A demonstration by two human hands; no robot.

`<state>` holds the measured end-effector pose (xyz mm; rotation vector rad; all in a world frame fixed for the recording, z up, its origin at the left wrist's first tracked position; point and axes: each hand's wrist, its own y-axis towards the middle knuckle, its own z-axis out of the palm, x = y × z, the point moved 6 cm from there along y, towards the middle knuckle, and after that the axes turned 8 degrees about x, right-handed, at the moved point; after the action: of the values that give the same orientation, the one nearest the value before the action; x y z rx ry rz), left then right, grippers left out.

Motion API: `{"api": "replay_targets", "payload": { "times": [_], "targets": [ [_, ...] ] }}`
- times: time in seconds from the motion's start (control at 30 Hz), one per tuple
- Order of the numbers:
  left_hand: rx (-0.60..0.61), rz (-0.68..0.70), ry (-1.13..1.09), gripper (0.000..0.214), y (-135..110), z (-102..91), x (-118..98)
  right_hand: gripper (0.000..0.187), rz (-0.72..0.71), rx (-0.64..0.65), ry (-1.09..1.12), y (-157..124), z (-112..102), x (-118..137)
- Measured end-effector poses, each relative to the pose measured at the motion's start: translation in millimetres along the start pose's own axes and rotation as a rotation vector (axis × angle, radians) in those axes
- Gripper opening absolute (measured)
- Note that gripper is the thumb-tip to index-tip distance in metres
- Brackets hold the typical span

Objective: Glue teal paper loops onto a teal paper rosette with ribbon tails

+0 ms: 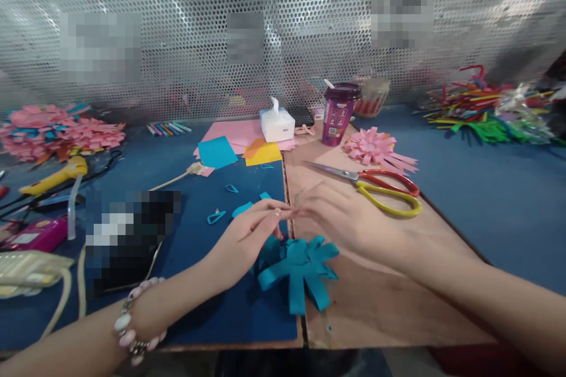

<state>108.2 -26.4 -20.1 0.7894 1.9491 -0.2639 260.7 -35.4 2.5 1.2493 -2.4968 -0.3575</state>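
Observation:
In the head view my left hand point(254, 228) and my right hand point(338, 212) meet fingertip to fingertip over the seam between blue and brown boards. Both have their fingers drawn together in a pinch. Whatever they hold, if anything, is too small or hidden. Just below them lies a blue paper flower point(300, 271) with looped strips as petals, partly behind my left hand. Teardrop loops of blue paper point(216, 217) lie left of my fingers. Beyond my right hand, scissors point(360, 175) with one red and one yellow handle lie spread.
A pink paper flower point(371, 146), a purple cup point(338, 115) and a tissue pack point(277, 123) stand behind. Blue paper point(217, 152) and yellow paper point(264, 155) lie nearby. At left are a phone point(137, 253), a yellow glue gun point(57, 175) and a power strip point(30, 271) with cables.

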Motion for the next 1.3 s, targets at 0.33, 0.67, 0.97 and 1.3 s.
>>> {"api": "replay_targets", "payload": {
  "times": [0.33,0.67,0.97,1.3],
  "targets": [
    [0.294,0.546,0.508,0.037,-12,11.3,-25,0.022,0.17,0.274,0.105,-18,-10,-83],
    [0.035,0.434,0.23,0.038,-12,-7.1,-16,0.056,-0.102,0.514,0.235,-7,10,12],
    [-0.027,0.194,-0.052,0.048,-5,-13.3,1,0.045,0.088,0.331,0.587,-6,14,-4],
    [0.1,0.109,-0.552,0.069,7,0.9,14,0.035,0.552,0.412,1.805,-12,46,-12]
  ]
}}
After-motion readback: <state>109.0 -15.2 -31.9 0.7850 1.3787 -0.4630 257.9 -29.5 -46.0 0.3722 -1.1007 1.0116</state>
